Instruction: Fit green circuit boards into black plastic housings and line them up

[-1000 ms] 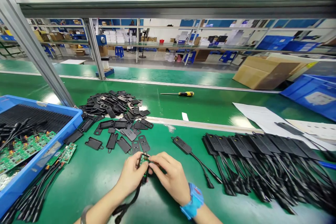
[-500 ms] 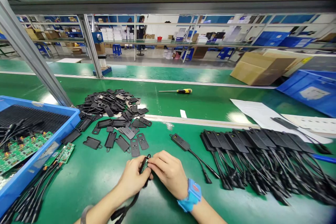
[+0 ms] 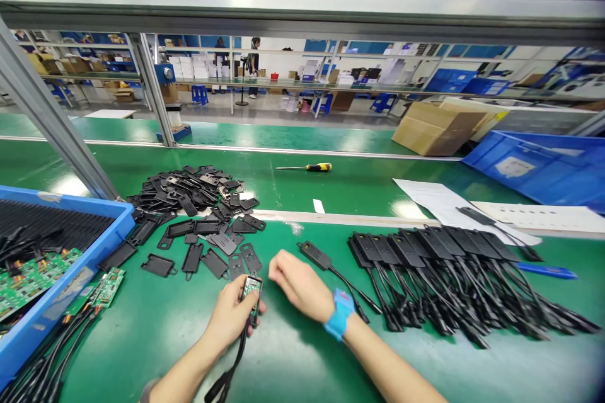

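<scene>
My left hand (image 3: 231,318) is closed on a small green circuit board in a black shell (image 3: 251,288), whose black cable (image 3: 229,368) trails toward me across the green mat. My right hand (image 3: 297,284) hovers just right of it with loosely curled fingers and nothing in them; a blue wrist strap (image 3: 338,314) is on that arm. Loose black plastic covers (image 3: 203,227) lie scattered just beyond both hands, the nearest one (image 3: 250,257) close to my right fingertips. One finished black unit with cable (image 3: 316,255) lies right of my right hand.
A row of several finished black units with cables (image 3: 454,271) fills the right side. A blue bin (image 3: 70,277) with green boards stands at left, more cabled boards (image 3: 101,286) beside it. A screwdriver (image 3: 307,167), papers (image 3: 449,204), a cardboard box (image 3: 437,129) and a blue crate (image 3: 539,167) lie farther back.
My right hand has let go of the board unit and moved up and right. My left hand still holds it. The view has shifted slightly.
</scene>
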The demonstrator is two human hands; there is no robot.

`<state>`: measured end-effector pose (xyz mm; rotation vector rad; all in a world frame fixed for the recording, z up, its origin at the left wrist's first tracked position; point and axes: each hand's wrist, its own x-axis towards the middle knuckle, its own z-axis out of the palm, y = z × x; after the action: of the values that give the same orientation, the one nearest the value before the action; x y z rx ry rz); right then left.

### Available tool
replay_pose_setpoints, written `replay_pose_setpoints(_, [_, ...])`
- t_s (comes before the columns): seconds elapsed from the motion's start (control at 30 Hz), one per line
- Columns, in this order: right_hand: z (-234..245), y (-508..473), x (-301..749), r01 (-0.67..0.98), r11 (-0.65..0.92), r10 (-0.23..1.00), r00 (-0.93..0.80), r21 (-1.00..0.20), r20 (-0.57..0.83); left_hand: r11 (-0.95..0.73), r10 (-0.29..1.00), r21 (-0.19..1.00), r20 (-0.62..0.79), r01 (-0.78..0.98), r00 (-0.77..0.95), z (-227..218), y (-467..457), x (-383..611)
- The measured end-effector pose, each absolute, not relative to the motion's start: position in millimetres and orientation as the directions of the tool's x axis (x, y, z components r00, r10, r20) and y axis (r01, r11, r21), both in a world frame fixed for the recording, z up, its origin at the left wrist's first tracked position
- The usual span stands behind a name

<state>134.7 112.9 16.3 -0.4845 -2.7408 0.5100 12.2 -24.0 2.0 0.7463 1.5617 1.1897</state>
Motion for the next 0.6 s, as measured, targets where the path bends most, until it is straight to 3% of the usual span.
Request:
replay_pose_setpoints(0.13, [22, 178, 125, 0.571, 0.79, 0.612, -0.761, -0.225, 0.218, 0.29, 0.891, 0.932, -0.346, -0.218, -0.293, 5, -24, 11])
replay_pose_setpoints(0.27, [21, 207, 111, 0.645, 0.74, 0.673, -0.712, -0.192, 0.203, 0.255, 0.91, 0.938, -0.315, -0.234, -0.27, 2, -27, 12])
replay_pose_setpoints(0.6, [0, 138, 67, 0.357, 0.87, 0.395, -0.918, -0.34, 0.047, 0.166, 0.927, 0.932, -0.258, -0.322, -0.272, 3, -27, 10])
